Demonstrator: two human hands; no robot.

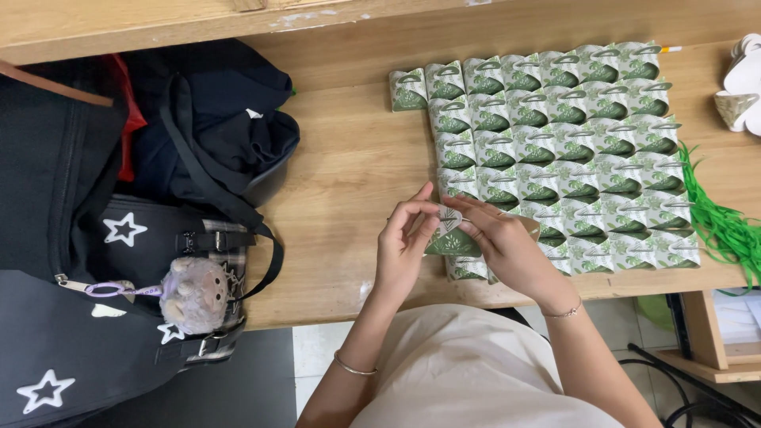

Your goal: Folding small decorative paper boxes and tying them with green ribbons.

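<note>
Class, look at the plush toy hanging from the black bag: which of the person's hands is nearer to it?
Left. The left hand is nearest the plush toy, with bare table between; the right hand lies farther off, beside the stacked green-and-white boxes.

I'm sitting at a plain wooden counter (349, 158) in what looks like a small craft or packing workroom. Rows of identical green-and-white folded paper boxes (571, 143) cover the top, with a bundle of green ribbon strips (725, 226) beside them. Dark bags (158, 198) sit piled on my left, and cables (682, 380) trail under a shelf.
</note>
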